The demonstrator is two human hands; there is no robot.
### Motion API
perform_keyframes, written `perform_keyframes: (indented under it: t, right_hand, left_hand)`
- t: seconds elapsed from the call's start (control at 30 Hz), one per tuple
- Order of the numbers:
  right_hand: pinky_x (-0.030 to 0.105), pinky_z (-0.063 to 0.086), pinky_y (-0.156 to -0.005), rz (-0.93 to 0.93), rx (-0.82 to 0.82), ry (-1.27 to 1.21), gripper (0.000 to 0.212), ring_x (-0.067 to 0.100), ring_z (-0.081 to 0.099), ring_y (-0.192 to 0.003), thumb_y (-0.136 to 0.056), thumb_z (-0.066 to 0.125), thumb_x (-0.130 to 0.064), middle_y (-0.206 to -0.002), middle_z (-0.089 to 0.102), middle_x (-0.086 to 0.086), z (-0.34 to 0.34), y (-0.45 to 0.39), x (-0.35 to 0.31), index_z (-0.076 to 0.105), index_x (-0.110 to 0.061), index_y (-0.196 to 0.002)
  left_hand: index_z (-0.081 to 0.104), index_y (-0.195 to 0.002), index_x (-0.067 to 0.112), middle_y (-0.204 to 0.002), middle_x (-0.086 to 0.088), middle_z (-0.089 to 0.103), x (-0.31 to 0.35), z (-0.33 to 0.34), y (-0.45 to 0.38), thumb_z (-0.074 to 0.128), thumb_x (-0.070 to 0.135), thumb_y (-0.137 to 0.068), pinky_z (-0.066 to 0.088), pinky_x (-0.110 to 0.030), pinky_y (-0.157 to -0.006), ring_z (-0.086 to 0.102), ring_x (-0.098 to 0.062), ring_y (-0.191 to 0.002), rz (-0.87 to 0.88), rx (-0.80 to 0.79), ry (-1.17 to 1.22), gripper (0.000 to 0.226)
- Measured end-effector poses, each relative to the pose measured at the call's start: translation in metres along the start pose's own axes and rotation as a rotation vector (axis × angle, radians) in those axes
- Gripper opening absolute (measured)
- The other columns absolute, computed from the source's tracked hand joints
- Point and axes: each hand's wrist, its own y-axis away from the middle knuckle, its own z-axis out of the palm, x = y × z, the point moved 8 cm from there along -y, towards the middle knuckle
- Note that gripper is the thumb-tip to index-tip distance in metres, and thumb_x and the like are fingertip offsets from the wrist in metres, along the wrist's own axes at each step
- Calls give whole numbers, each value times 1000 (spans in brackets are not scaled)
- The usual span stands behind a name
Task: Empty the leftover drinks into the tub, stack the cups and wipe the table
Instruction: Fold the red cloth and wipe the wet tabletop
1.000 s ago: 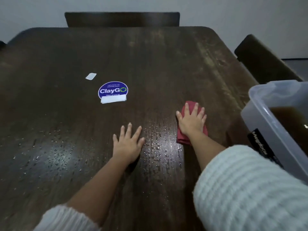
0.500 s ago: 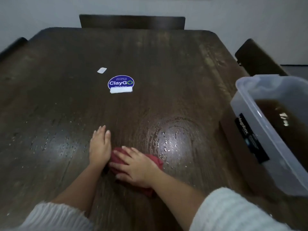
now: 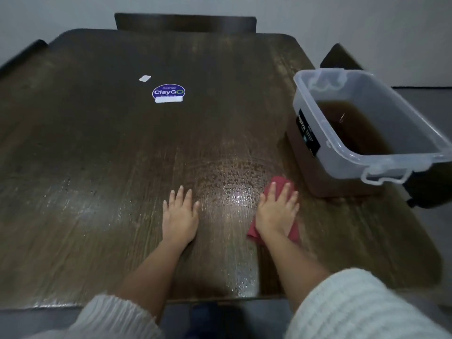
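Note:
My right hand [image 3: 277,211] presses flat on a red cloth [image 3: 281,182] on the dark wooden table [image 3: 122,148], just left of the tub. The cloth shows past my fingertips and below my wrist. My left hand [image 3: 180,212] lies flat on the table with fingers apart, holding nothing, a short way left of the cloth. Between my hands the wood is wet with small droplets [image 3: 232,182]. The clear plastic tub [image 3: 367,165] stands at the right edge of the table with brown liquid [image 3: 352,128] inside. No cups are in view.
A round blue ClayGo sticker [image 3: 168,92] with a white strip and a small white tag [image 3: 144,78] lie on the far middle of the table. Dark chairs stand at the far side [image 3: 186,22], the left [image 3: 22,55] and the right [image 3: 340,57]. The table's near edge is just below my forearms.
My right hand slid the red cloth from beside my left hand to the right, toward the tub. My left hand stayed flat on the table. The view pulled back.

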Motion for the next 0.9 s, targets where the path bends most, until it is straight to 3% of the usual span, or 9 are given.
perform_keyframes:
  t: [0.07,0.2,0.27,0.37,0.5,0.6,0.7,0.8,0.9]
  right_hand:
    - [48,2,-121,-201,-76,41,57,36,-4,-149,-104,10,-45,-163,-7,11,17,44,-43,0,-24,-156]
    - [48,38,-108,-918,-237,129,54,33,44,-135,-96,24,-50,-149,46,6,46,134,-98,51,-31,-139]
    - [46,35,-110,-1041,-311,197,55,30,44,-136,-97,23,-54,-149,46,3,43,138,-79,51,-33,-139]
    - [38,-2,-118,-790,-177,152,81,25,8,-151,-88,-14,-67,-163,11,1,18,94,-26,20,-33,-154]
    - [47,5,-120,-23,-15,26,59,31,1,-150,-102,13,-53,-164,2,5,-11,48,71,10,-31,-156]
    - [51,2,-120,207,-45,-21,62,38,-5,-149,-103,15,-51,-163,-6,13,-2,61,66,4,-23,-157]
    - [53,6,-120,-123,-89,44,65,42,0,-148,-100,7,-53,-161,-5,17,18,95,-12,5,-21,-156]
    - [50,40,-106,-636,-181,99,60,38,47,-132,-94,24,-54,-147,47,13,36,140,-73,55,-27,-137]
    - [48,33,-110,-941,-315,165,55,33,43,-136,-92,33,-55,-148,47,6,48,152,-62,54,-31,-137]
  left_hand:
    - [27,-151,14,-161,-5,15,-12,-6,10,27,36,-105,3,-40,-120,6,-23,-149,-69,40,88,52]
    - [19,-153,10,-162,-8,6,-34,-3,18,33,37,-104,-1,-40,-119,-1,-24,-149,-148,-55,138,57]
    - [8,-154,13,-162,-7,-5,-36,3,17,31,43,-103,-4,-40,-118,-8,-24,-149,-137,-154,57,63]
    - [-3,-154,14,-161,-8,-14,-32,7,20,29,47,-102,-6,-42,-118,-14,-25,-148,-109,-230,-32,69]
    - [-8,-153,15,-159,-7,-20,-29,8,26,27,48,-102,-8,-42,-118,-19,-25,-147,-94,-302,-52,71]
    - [-10,-153,15,-159,-7,-22,-30,8,27,26,46,-103,-9,-42,-117,-21,-25,-146,-87,-329,-52,69]
    - [-11,-153,15,-159,-7,-23,-31,10,26,23,42,-104,-10,-42,-117,-21,-25,-146,-73,-335,-29,65]
    - [-6,-153,16,-160,-6,-19,-33,10,25,22,40,-105,-10,-42,-117,-19,-24,-146,-87,-313,-1,61]
    - [4,-155,15,-162,-6,-9,-30,4,26,24,43,-104,-6,-44,-118,-12,-25,-148,-131,-228,26,61]
